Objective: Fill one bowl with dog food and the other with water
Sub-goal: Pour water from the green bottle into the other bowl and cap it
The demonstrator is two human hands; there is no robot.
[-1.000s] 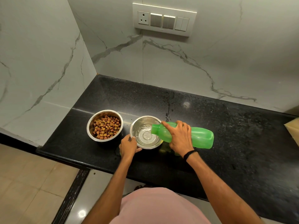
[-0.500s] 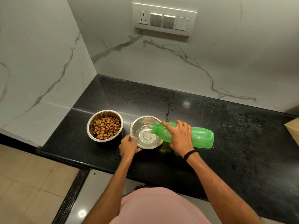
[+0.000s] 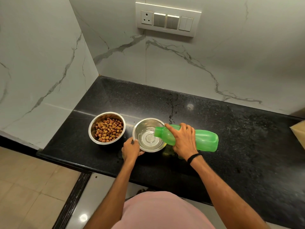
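Two steel bowls stand side by side on the black counter (image 3: 247,146). The left bowl (image 3: 92,128) holds brown dog food kibble (image 3: 108,132). The right bowl (image 3: 140,128) has clear water in its bottom. My right hand (image 3: 183,139) grips a green plastic bottle (image 3: 204,140) tipped nearly flat, its mouth over the right bowl's rim with water running out. My left hand (image 3: 131,148) holds the near left rim of that bowl.
A marble wall closes the counter at the back and left. A switch panel (image 3: 167,19) is mounted on the back wall. A tan box corner (image 3: 299,134) shows at the right edge. The counter's front edge runs just behind my arms.
Both hands and the bottle have stayed nearly still. Water keeps running into the right bowl.
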